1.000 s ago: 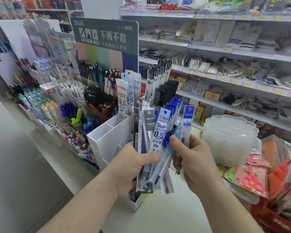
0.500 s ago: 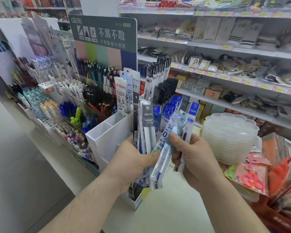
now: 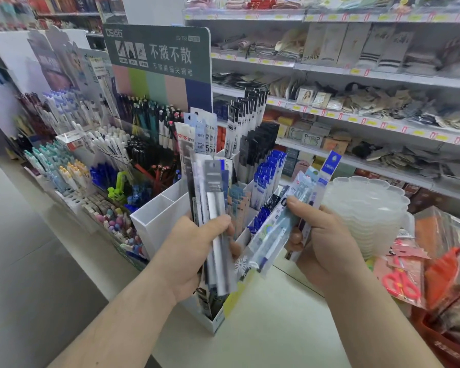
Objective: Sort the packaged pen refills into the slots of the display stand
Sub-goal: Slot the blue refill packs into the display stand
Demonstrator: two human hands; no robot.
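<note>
My left hand (image 3: 197,251) grips an upright bundle of packaged pen refills (image 3: 210,197), grey and white packs fanned above the thumb. My right hand (image 3: 322,240) holds a smaller tilted bunch of refill packs (image 3: 279,229) with blue and white labels, pulled a little to the right of the left bundle. Behind both hands stands the white display stand (image 3: 160,219), its slots partly filled: black packs at the back, blue packs (image 3: 266,173) in the middle, and empty white compartments on the left side. The stand's lower front is hidden by my hands.
A stack of clear plastic trays (image 3: 367,208) sits just right of my right hand. Red scissors in a packet (image 3: 401,282) lie further right. Pen displays (image 3: 96,160) crowd the counter to the left. Store shelves (image 3: 356,118) run behind.
My right hand has drawn several blue-labelled packs out of the left bundle and moved them to the right and down, tilting them. The left hand keeps the remaining bundle upright.
</note>
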